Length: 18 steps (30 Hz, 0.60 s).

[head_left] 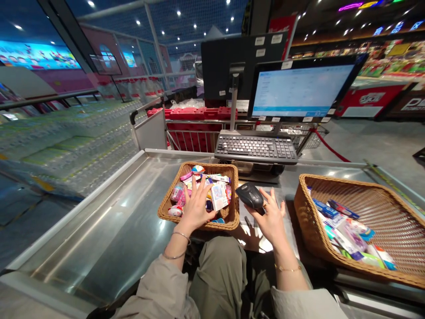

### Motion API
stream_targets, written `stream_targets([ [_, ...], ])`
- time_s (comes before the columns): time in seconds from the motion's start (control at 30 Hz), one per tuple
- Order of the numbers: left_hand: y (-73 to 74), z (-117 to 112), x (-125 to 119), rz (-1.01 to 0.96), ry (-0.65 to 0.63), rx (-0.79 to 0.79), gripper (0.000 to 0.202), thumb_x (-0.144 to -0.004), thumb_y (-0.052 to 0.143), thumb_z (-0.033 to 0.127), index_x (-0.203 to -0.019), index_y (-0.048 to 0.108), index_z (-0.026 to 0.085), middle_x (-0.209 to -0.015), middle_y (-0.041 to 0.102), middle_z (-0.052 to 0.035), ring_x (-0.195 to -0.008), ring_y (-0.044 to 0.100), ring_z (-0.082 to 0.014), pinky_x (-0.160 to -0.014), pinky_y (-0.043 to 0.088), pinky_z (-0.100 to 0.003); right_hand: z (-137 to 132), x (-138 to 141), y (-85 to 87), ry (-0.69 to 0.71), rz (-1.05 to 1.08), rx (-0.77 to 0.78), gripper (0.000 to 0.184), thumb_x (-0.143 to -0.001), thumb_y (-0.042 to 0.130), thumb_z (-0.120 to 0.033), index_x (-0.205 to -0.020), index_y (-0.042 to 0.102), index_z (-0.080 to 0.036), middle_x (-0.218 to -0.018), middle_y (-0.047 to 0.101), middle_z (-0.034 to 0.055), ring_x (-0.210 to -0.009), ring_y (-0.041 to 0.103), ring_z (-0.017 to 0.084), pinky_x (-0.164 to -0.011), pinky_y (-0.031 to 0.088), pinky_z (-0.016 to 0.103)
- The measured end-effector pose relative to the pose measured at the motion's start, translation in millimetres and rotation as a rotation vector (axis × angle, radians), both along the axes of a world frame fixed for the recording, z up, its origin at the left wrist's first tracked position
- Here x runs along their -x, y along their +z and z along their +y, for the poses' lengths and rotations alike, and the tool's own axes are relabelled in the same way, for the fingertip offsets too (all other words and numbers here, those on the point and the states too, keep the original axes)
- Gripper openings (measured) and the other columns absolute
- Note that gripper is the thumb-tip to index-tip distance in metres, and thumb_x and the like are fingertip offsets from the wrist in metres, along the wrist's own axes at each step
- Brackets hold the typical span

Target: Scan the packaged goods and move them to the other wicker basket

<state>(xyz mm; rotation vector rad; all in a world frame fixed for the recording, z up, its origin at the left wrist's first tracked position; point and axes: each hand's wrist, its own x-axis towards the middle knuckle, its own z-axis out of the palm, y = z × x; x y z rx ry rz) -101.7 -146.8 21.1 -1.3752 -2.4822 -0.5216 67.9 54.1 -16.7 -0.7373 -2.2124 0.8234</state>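
The left hand (195,208) lies open, fingers spread, on small packets (217,195) in 1 wicker basket (233,217). Just beside it, the right hand (272,219) grips a black barcode scanner (249,195) over the steel tabletop (126,212). To the right stands a larger basket (335,184); beyond are the keyboard (255,148) and screen (299,88).

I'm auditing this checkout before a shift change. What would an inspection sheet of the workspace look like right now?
Surface: steel counter, glossy with light reflections.
Job's things: small basket full of packets; scanner; large basket at right, with more goods in it.
Clutter: nothing seen.
Hands: left hand spread open on the packets in the small basket; right hand holds the scanner above the counter between the baskets.
Cables: nothing seen.
Surroundings: keyboard and monitor behind the baskets; red rope beyond them; shop displays in the distance.
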Motion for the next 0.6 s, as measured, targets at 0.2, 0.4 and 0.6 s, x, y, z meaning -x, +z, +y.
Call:
stream_targets([
  [0.2,1.8,3.7,-9.2,-0.012,0.041,-0.092,0.089,-0.072,0.081,0.026,-0.150,0.040,0.019,-0.170,0.014,-0.0183,-0.156,-0.008,-0.0415,-0.120,0.001,-0.074,2.0,-4.1,3.7,0.021,0.036,-0.026,0.035,-0.083,0.066,-0.058,-0.091,0.074,-0.025,-0.148,0.057,0.0112,-0.153,0.026,0.039,-0.114,0.005,0.079],
  [0.4,0.1,11.6,-13.0,-0.003,0.023,-0.123,0.088,-0.074,0.081,0.027,-0.152,0.040,0.022,-0.170,0.016,-0.0156,-0.156,-0.008,-0.0408,-0.119,0.000,-0.075,3.7,-8.3,4.8,0.008,0.094,-0.058,0.035,-0.083,0.066,-0.058,-0.088,0.073,-0.024,-0.147,0.058,0.0110,-0.153,0.029,0.039,-0.115,0.006,0.079],
  [0.6,-1.5,16.9,-12.5,0.011,0.002,-0.120,0.091,-0.074,0.082,0.027,-0.154,0.039,0.026,-0.170,0.016,-0.0134,-0.156,-0.008,-0.0402,-0.120,0.001,-0.074,8.7,-14.7,9.4,-0.010,0.103,-0.064,0.037,-0.086,0.062,-0.060,-0.096,0.073,-0.026,-0.148,0.057,0.0111,-0.153,0.028,0.038,-0.114,0.008,0.080],
])
